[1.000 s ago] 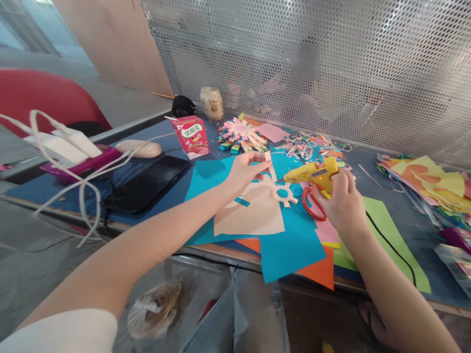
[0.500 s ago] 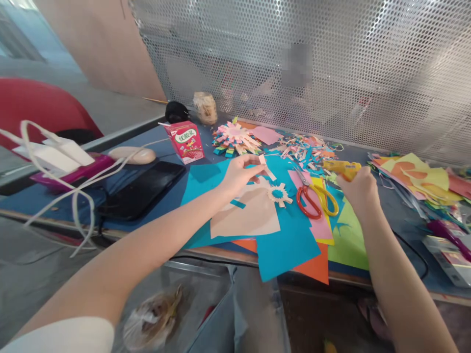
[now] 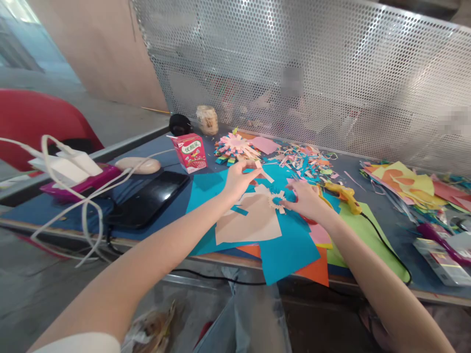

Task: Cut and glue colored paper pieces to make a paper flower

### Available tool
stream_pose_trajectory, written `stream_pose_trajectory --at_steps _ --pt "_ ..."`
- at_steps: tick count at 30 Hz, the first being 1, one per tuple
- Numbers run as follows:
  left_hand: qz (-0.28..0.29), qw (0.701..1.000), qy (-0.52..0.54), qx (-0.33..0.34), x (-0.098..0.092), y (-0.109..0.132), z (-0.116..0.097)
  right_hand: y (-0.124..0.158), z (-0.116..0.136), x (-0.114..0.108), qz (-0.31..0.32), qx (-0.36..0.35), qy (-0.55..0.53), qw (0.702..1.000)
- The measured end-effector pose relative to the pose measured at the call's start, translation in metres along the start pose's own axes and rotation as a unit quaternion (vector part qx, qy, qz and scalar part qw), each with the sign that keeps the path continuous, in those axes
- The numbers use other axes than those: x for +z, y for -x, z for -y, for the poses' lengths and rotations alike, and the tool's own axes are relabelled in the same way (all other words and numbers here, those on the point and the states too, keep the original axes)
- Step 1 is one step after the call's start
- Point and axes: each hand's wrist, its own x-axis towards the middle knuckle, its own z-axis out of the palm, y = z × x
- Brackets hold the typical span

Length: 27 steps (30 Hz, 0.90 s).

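you work with both hands over a craft table, the peach sheet [image 3: 248, 223] before you marking the center of the scene. your left hand [image 3: 240, 180], above the far edge of the peach sheet, grasps a narrow paper strip [image 3: 266, 175] in a pinch between thumb and fingers, its free end slanting down to the right. your right hand [image 3: 307, 200] reaches in from the right of the peach sheet, its fingertips at the notched paper ring [image 3: 273, 202]; whether they have closed on it or only rest against it, you cannot tell from here. the ring lies at the peach sheet's right edge, just below the strip, the two still apart.

to the right of the peach sheet, well apart from it, the yellow glue gun [image 3: 346, 195] lies out of your grip, its cord trailing toward the table's near edge. beyond the peach sheet sits a layered, fringed paper flower [image 3: 237, 145]; farther right is a heap of cut scraps [image 3: 304, 161].

the step in hand appears to be bringing strip and ring together for joining, though any glue on either is too small to make out. the next move likely calls for a steady hold on the ring by its edge, the strip's end lined up against it, and a light press that spares the small cut tabs.
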Motion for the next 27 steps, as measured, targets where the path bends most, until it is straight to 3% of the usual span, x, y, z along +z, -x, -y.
stream_pose_trajectory --at_steps 6,13,17,20,24,27 --pt "-0.002 1.000 0.015 -0.012 0.002 0.001 0.000 -0.008 -0.003 0.011 0.042 -0.015 -0.102 0.994" --pt "0.002 1.000 0.018 -0.012 0.006 0.004 -0.004 -0.010 -0.013 0.006 0.014 0.000 -0.212 0.977" --pt "-0.009 1.000 0.027 -0.003 0.006 0.004 -0.005 -0.008 -0.016 -0.003 -0.039 0.014 -0.271 0.962" --pt "-0.022 0.999 0.042 0.001 0.006 0.005 -0.005 -0.004 -0.016 -0.008 -0.082 0.029 -0.345 0.934" --pt "-0.024 0.998 0.051 0.011 0.007 0.008 -0.007 0.003 -0.012 -0.012 -0.093 0.070 -0.480 0.869" --pt "-0.024 0.998 0.058 0.029 0.008 0.011 -0.009 0.008 -0.007 -0.015 -0.092 0.065 -0.492 0.863"
